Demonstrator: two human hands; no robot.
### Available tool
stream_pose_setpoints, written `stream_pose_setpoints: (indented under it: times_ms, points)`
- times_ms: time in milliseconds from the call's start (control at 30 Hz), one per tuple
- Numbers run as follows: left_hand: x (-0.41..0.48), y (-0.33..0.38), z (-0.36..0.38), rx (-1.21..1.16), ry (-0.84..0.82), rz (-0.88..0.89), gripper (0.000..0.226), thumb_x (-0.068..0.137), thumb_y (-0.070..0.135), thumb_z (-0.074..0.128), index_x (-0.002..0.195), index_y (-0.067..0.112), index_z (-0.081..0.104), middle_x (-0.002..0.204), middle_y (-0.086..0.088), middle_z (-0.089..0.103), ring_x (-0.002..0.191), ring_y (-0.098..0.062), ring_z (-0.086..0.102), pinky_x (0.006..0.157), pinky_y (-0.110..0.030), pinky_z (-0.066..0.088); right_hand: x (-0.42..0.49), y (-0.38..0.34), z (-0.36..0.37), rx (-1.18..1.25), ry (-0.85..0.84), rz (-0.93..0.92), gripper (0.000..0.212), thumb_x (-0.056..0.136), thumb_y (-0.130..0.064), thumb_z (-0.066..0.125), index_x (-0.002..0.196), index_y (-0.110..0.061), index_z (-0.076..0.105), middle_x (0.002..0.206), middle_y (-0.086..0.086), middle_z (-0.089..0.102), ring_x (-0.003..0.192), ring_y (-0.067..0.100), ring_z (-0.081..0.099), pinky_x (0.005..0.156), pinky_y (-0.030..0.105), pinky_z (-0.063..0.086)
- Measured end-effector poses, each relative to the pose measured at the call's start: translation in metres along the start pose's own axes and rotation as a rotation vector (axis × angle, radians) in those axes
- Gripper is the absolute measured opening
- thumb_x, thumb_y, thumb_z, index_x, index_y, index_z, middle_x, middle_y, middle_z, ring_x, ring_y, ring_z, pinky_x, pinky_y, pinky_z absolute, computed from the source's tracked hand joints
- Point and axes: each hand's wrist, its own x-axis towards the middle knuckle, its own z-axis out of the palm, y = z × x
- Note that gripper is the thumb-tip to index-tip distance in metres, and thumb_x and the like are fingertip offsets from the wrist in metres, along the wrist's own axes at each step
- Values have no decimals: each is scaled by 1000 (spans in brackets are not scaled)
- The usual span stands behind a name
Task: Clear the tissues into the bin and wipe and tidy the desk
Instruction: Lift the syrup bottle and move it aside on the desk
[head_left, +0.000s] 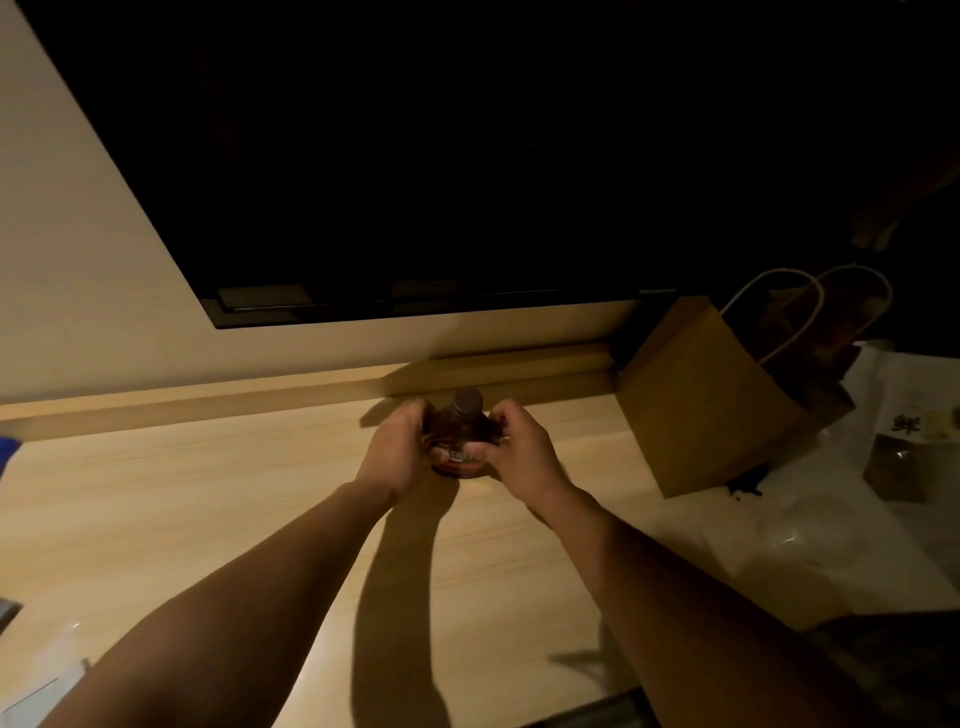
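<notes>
In the head view, your left hand (397, 449) and right hand (522, 454) both curl round the dark bottle (462, 428). It appears to stand on the desk (260, 493) near the back ledge, below the black screen (415, 156). Keep the bottle upright with a low grip, and park it close to the brown paper bag (696, 405) so the wood is free for wiping. No tissues or bin are visible. The bottle's pale label is too blurred to read. The white packaging (878, 384) at right bears the character 鲜.

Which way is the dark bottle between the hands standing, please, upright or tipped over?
Upright: the bottle stands on the desk with its cap on top, left hand and right hand gripping its sides.
</notes>
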Motion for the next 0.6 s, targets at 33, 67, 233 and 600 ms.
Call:
stream_pose_setpoints:
  times_ms: [33, 67, 233, 600]
  points:
    - [1, -3, -1, -2, 6, 3, 34, 83, 6, 81, 100, 20, 56, 98, 5, 57, 85, -10, 53, 63, -12, 36, 2, -2, 2, 2, -4, 4, 33, 87, -24, 80, 107, -26, 53, 113, -5, 66, 105, 16, 65, 89, 44, 59]
    - [1, -5, -2, -3, 11, 9, 32, 83, 6, 81, 102, 17, 58, 98, 4, 56, 87, -11, 53, 65, -12, 36, 4, -3, 4, 8, -5, 8, 33, 87, -24, 80, 108, -26, 53, 114, -4, 66, 105, 17, 65, 90, 46, 59]
    - [7, -14, 0, 10, 34, 4, 36, 82, 6, 81, 111, 8, 60, 106, -6, 62, 93, -17, 54, 80, -23, 39, 6, -8, 10, 13, 5, 17, 33, 89, -23, 78, 112, -22, 54, 115, -2, 67, 107, 18, 65, 93, 48, 59]
    - [-80, -29, -28, 0, 74, -227, 60, 93, 31, 75, 142, 7, 50, 140, -14, 53, 128, -31, 55, 104, -40, 46, -77, -4, 37, -421, -29, 58, 49, 91, -60, 66, 119, -22, 54, 120, -1, 62, 103, 18, 62, 82, 35, 55]
